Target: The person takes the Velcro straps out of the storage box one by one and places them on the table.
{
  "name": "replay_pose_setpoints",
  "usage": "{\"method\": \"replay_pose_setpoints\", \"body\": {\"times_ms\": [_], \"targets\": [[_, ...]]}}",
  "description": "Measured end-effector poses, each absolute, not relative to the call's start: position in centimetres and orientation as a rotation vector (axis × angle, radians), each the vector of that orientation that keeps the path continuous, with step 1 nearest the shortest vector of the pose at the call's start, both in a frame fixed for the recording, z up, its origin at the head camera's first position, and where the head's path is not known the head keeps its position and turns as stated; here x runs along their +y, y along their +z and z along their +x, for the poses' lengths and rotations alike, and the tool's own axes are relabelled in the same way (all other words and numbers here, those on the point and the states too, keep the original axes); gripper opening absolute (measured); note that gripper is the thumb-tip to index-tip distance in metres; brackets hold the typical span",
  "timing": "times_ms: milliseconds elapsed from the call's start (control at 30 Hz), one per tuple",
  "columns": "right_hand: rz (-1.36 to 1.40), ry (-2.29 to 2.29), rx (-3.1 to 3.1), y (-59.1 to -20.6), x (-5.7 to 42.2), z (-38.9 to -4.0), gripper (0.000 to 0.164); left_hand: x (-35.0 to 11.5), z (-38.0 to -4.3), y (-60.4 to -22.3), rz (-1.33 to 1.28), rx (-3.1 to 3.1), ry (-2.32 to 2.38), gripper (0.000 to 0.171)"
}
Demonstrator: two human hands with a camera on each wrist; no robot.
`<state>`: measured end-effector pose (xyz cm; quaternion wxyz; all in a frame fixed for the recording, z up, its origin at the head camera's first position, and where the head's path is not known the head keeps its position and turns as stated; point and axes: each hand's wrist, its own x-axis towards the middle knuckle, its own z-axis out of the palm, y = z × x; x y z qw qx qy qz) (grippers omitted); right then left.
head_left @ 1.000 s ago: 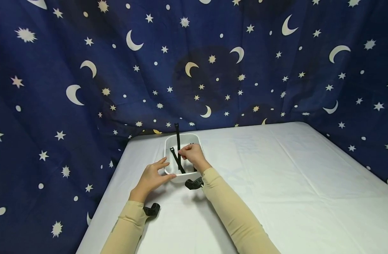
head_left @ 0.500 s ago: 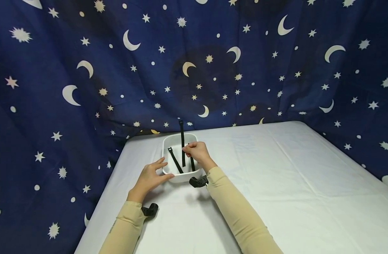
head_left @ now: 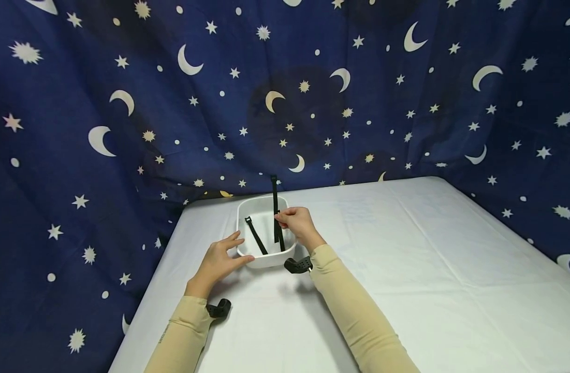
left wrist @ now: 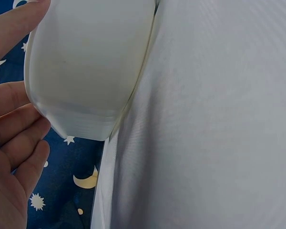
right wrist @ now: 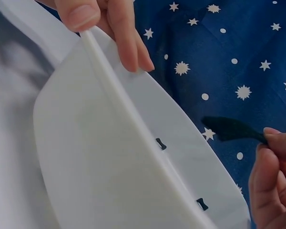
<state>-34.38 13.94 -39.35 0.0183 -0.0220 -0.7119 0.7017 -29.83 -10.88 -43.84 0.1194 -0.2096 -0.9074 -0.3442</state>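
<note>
In the head view a white plastic tub stands on the cloth-covered table. My left hand holds it at the near left corner, thumb at the front rim and fingers along the left side. Between thumb and fingertips, my right hand pinches a black cable strap. That strap stands up lengthwise above the tub, slotted head at the far end. Inside the tub lie a second black strap at left, slanted, and a third strap at right, partly behind the right hand.
White cloth covers the table, which stretches far to the right of the tub. A dark blue curtain with moons and stars hangs behind and at the sides. Each wrist wears a black camera mount.
My right hand has moved right with the pinched strap, from over the left strap to over the right one. The left hand keeps its hold on the tub. The view shifts slightly.
</note>
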Motion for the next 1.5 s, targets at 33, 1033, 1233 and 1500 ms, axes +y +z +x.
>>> {"method": "replay_pose_setpoints", "body": {"times_ms": [33, 1033, 1233, 1500], "targets": [[-0.067, 2.181, -2.204, -39.4, 14.1, -34.4, 0.010, -10.9, -29.8, -43.8, -0.612, -2.653, -1.014, 0.068], [-0.243, 2.124, -2.264, -40.2, 20.1, -34.7, 0.016, -10.9, -29.7, -43.4, -0.627, -2.654, -0.998, 0.067], [-0.266, 2.116, -2.297, -40.6, 20.5, -34.5, 0.019, -11.0, -29.7, -43.5, -0.626, -2.656, -0.994, 0.067], [-0.250, 2.110, -2.297, -41.7, 21.0, -34.6, 0.019, -10.9, -29.7, -43.7, -0.625, -2.656, -1.006, 0.067]]}}
